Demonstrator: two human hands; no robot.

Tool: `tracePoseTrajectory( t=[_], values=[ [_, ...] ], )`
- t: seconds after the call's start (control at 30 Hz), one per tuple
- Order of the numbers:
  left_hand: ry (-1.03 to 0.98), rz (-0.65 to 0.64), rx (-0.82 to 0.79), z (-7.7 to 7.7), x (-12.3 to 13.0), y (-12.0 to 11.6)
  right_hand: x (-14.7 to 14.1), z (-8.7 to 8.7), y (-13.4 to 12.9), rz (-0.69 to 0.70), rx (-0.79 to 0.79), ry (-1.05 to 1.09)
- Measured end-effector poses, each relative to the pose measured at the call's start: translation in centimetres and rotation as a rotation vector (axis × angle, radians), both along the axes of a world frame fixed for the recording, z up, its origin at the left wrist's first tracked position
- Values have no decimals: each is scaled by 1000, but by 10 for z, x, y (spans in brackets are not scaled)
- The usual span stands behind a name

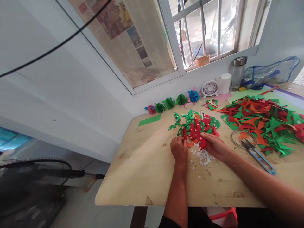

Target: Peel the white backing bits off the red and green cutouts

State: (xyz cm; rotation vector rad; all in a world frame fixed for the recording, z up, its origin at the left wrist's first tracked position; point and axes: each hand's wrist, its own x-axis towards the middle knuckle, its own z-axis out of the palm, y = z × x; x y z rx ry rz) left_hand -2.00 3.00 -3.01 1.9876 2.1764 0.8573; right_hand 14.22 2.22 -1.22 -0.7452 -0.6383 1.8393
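Newspapered window (152,41), print illegible; right hand (215,146) touches cutouts (196,128).

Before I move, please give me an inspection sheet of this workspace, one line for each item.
Surface: wooden tabletop, stained in places; white bits scattered near the hands.
Work pieces: pile of green and red cut-outs, many with white squares.
Clutter: heap of coloured scraps on the right; snips lie open at the ring.
Hands: left hand at the pile's near edge; right hand has fingers at a red piece; grips unclear.
Cables: black cable crosses the upper left view.
Surroundings: barred window, small white fan, bottle by the wall.
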Motion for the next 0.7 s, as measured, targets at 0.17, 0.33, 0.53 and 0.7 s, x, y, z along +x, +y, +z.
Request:
tracePoseTrajectory(
  t=[0.17,0.33,0.53,0.7],
  values=[
    [32,24,37,-2,-2,1,-1,0,-1,13,-15,72],
    [-71,84,97,-2,-4,0,-1,1,-2,9,-32,89],
    [-182,100,72,3,-8,0,-2,4,-3,40,1,70],
    [-98,121,-50,15,-11,5,-2,2,-2,35,-9,74]
  ],
)
